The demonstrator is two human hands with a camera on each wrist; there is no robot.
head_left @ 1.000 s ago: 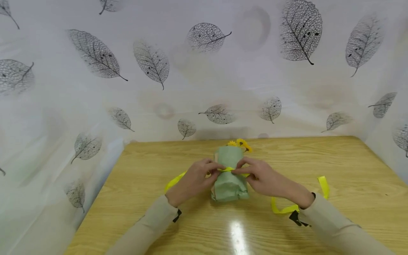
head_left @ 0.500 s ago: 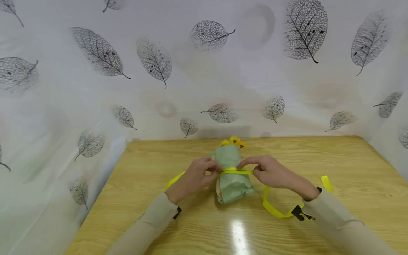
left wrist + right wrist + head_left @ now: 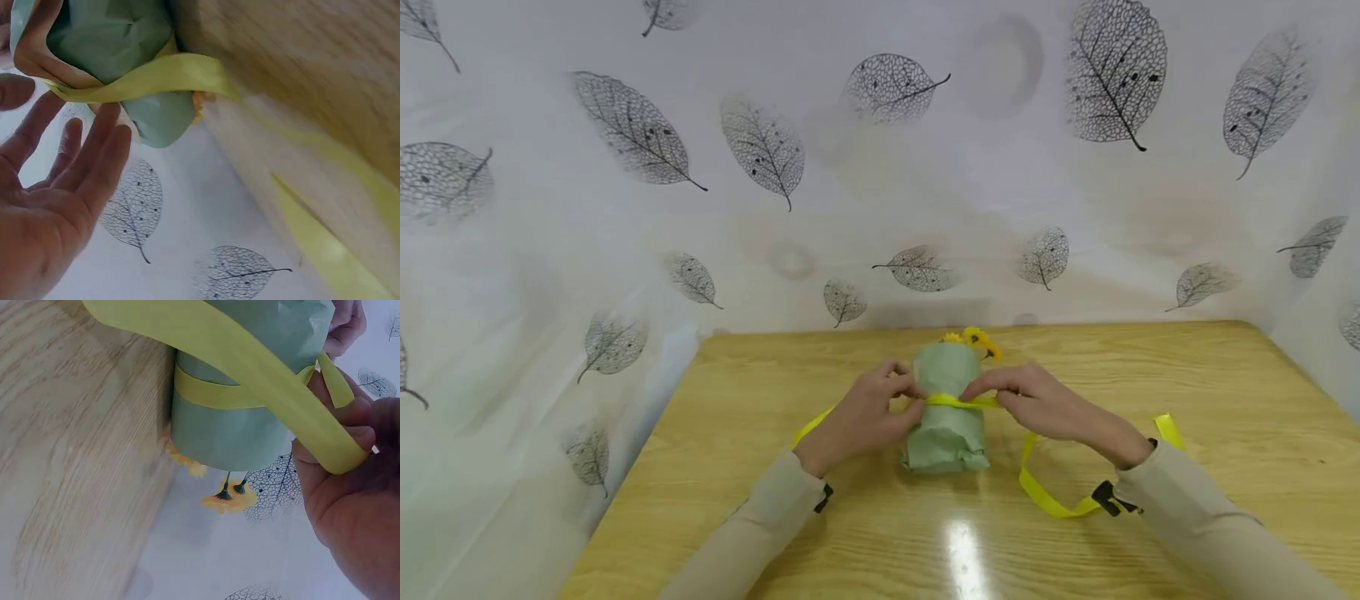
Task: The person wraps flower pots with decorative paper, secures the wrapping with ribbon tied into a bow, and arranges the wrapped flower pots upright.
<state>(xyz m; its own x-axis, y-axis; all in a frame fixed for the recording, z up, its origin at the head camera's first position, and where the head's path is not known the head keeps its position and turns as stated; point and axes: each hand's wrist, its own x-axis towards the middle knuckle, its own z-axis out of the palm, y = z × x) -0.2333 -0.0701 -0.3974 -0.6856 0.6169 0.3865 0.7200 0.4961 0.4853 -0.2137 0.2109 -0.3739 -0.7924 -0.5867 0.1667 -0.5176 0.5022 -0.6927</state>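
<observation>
A small bouquet wrapped in green paper lies on the table, its yellow flowers showing at the far end. A yellow ribbon runs round the middle of the wrap. My left hand holds the ribbon at the wrap's left side with fingertips and thumb; the left wrist view shows its other fingers spread out under the ribbon. On the right side, my right hand pinches the ribbon between thumb and fingers, index finger reaching onto the band. In the right wrist view, a ribbon length crosses before the wrap.
One loose ribbon tail curls over the wooden table beneath the right wrist; another tail trails behind the left wrist. A white cloth with leaf prints hangs behind and left of the table.
My right hand has moved slightly right, drawing the ribbon out across the wrap. The bouquet swung to a tilt half a second ago and is straighter now. The left hand stays near its place.
</observation>
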